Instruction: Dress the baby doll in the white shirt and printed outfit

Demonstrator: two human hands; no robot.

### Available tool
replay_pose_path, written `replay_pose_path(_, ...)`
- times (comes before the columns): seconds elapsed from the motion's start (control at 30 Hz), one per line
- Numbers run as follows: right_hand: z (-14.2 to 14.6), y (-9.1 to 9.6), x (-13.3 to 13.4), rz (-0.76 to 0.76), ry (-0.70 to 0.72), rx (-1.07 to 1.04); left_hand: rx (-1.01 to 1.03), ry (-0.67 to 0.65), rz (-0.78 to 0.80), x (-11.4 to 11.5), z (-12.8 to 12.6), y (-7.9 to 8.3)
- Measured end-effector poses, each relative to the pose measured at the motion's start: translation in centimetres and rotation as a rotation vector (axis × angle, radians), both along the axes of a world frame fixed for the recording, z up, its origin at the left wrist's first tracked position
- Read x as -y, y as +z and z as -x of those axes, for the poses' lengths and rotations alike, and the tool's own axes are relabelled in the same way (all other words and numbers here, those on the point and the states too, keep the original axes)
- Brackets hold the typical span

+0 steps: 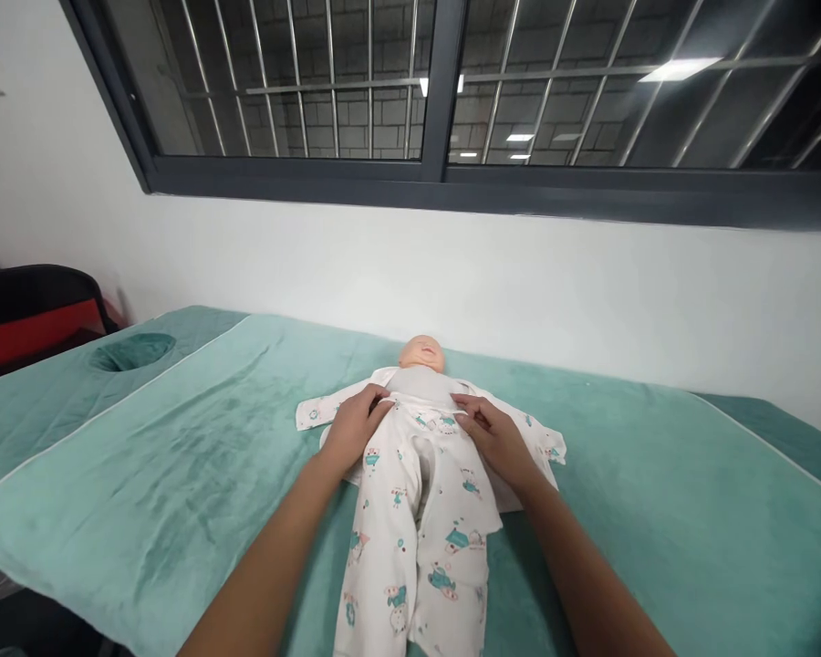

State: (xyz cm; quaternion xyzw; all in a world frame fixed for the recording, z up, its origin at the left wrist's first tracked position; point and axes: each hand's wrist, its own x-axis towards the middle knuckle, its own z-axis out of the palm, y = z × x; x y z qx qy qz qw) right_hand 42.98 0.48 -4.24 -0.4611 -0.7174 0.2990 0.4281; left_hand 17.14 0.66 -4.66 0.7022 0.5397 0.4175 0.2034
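Note:
A baby doll (422, 354) lies on its back, head toward the wall. A white printed shirt (545, 443) is spread open under it, sleeves out to both sides, and a pale grey torso (424, 383) shows between. White baby pants (444, 547) with teal and pink prints lie over the doll's lower body, legs toward me. My left hand (357, 427) is closed at the left end of the waistband, thumb and fingers on the cloth. At the right end, my right hand (496, 438) has its fingers bent around the waistband edge. The doll's legs are hidden.
A teal plush cover (178, 474) spreads over the padded bed, which has a round hole (133, 351) at left. Behind stands a white wall (520, 292) below a dark-framed barred window (444, 178). A red and black bag-like object (34, 315) sits at far left.

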Motion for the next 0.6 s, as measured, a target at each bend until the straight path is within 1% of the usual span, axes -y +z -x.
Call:
replay_pose_path(0.1,0.4,1.1,-1.4,-0.056,-0.093,0.211,-0.035,0.083,0.038,-1.6,-0.6,0.9)
replay_pose_path(0.17,0.7,1.5,-2.8,-0.084,-0.153,0.293,-0.019,0.138,0.053,-2.5,-1.0,1.1)
replay_pose_path(0.27,1.3,1.1,-4.8,-0.064,-0.247,0.269,0.012,0.184,0.076,-3.5,-1.1,0.5)
replay_pose_path(0.33,1.8,0.3,-5.7,-0.021,-0.321,0.217,0.108,0.225,0.083,-3.8,-0.9,-0.2)
replay_pose_path(0.4,2.1,-0.5,-6.0,-0.010,-0.367,0.170,0.218,0.267,0.072,-3.7,-0.6,-0.9)
replay_pose_path(0.47,2.3,-1.0,-5.7,-0.032,-0.380,0.135,0.240,0.261,0.060,-3.4,-0.4,-1.4)
replay_pose_path(0.6,1.9,-1.1,-5.1,-0.065,-0.349,0.151,0.185,0.157,0.050,-2.4,-0.3,-1.7)
